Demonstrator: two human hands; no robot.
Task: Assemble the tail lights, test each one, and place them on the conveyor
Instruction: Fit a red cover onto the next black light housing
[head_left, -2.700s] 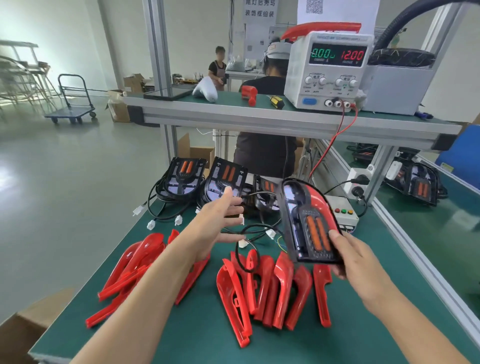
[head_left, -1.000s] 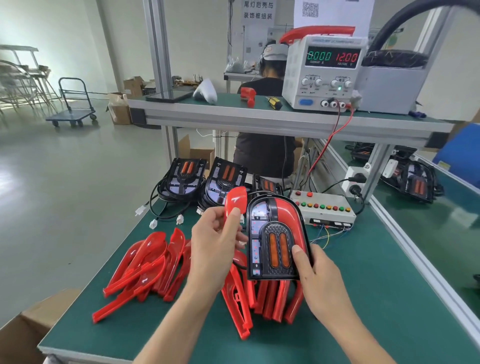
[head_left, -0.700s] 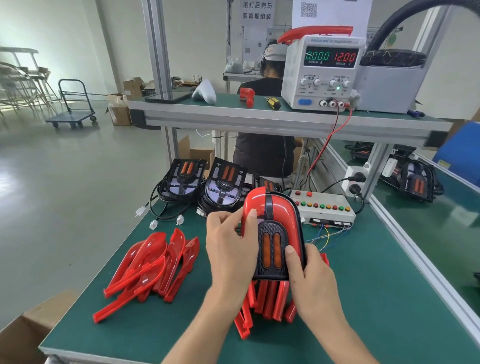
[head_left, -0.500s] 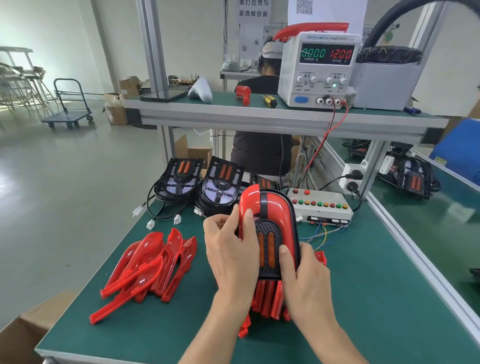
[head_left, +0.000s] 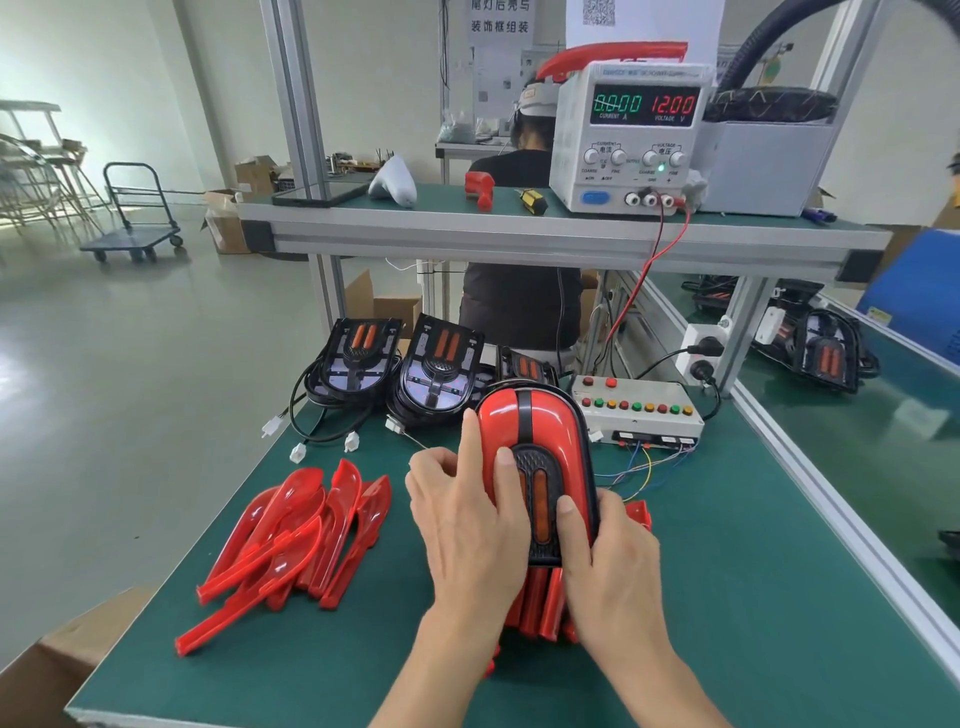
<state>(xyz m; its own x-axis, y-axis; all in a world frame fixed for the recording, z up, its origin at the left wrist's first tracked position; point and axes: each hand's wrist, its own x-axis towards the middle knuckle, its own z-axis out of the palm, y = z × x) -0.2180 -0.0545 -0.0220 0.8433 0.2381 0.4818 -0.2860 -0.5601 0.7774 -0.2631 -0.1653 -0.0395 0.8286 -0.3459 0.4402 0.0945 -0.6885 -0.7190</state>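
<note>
On the green tabletop of an assembly bench, one tail light is held up between two hands near the middle. Behind it stand three black tail-light bases in a row, the third mostly hidden, with black cables and white plugs trailing off in front. To the left lies a heap of loose red lens covers, too overlapped to count surely; a second batch stands on edge under the hands. One white button box with a line of coloured buttons sits just right of the held light. On the upper shelf one power supply reads 0.000 and 12.00, with red and black leads hanging down. One more black tail-light unit lies on the conveyor to the right.

The room is a workshop with a pale glossy floor, one flat trolley far left, cardboard boxes, and another person seated beyond the shelf.

The left hand has its grip closed around the light's left edge, thumb laid on the red cover and black centre. The right hand clasps the lower right side, thumb pressing the black panel beside the orange strips.
</note>
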